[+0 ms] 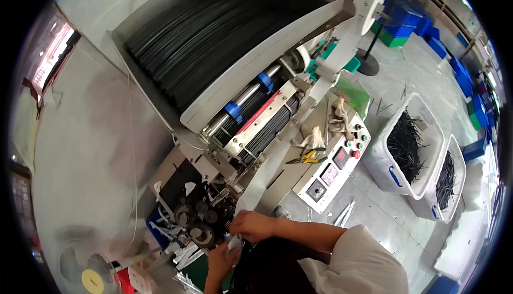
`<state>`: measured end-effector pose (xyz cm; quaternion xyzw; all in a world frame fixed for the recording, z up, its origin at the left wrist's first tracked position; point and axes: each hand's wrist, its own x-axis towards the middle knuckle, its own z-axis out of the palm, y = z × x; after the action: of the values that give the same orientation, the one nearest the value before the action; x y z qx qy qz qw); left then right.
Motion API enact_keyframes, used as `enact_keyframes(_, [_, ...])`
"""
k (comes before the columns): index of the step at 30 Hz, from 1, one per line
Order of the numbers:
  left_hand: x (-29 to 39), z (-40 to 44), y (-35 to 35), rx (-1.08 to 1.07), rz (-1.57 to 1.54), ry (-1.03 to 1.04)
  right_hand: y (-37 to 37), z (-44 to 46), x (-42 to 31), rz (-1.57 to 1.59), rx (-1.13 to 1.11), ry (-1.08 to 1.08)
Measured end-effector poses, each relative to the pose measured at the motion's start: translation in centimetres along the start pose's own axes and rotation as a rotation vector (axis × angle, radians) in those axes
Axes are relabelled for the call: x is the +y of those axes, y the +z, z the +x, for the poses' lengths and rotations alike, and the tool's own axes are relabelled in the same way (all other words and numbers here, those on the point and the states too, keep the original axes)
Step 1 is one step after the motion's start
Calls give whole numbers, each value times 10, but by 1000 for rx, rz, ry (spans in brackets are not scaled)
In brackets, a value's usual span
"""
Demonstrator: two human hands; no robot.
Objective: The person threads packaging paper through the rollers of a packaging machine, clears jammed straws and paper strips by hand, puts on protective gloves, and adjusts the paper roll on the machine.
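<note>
White film (234,241) being handled, lower centre!
It's being pinched by left hand (219,263); right hand's (254,226) grip can't be told; steadiness seemingly being needed.

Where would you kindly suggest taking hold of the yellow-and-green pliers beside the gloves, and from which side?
Probably by the splayed handles, from above on the control panel side: the pliers lie with their handles toward it and metal nose away. A glove lies close by.

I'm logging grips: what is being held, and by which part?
The left hand appears to hold crumpled whitish film by its lower part; whether the right hand holds anything cannot be told.
</note>
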<state>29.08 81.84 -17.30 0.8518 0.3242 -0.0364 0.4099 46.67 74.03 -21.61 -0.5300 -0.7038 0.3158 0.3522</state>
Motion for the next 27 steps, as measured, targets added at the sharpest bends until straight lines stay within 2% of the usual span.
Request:
enact_keyframes(2, [-14,-4,2,45,-57,-55,-3,-6,-2,-84,464,-114])
enact_keyframes(4, [-5,-2,4,152,-159,-179,3,-18,16,-70,468,-34])
enact_keyframes(5, [-25,-2,7,144,-49,-207,4,-26,27,-112,535,118])
enact_keyframes(6, [-16,0,3,131,-86,-282,8,-37,39,-160,600,280])
enact_keyframes(7, [-26,0,5,132,-72,-356,14,-44,56,-276,538,361])
enact_keyframes(8, [-29,0,12,220,-241,-314,22,-47,73,-384,471,434])
enact_keyframes(9, [-27,2,9,203,-190,-337,27,-48,85,-412,354,482])
enact_keyframes(10, [-22,3,6,219,-114,-317,33,-50,95,-400,334,481])
enact_keyframes(13, [-13,4,-3,292,210,-92,49,-38,110,-522,103,448])
enact_keyframes(14, [-7,5,-6,339,371,-43,53,-38,107,-508,107,420])
enact_keyframes(16, [7,4,-22,370,443,-27,54,-39,103,-506,170,432])
enact_keyframes(18, [0,4,-33,464,629,324,59,-41,102,-431,233,472])
enact_keyframes(19, [-2,3,-38,475,637,323,63,-43,102,-423,278,461])
enact_keyframes(21, [-7,1,-42,468,752,448,69,-41,104,-431,299,464])
enact_keyframes(25, [-6,-6,-46,353,762,444,72,-42,106,-473,328,485])
enact_keyframes(27, [-2,-5,-50,191,890,381,75,-38,106,-499,311,483])
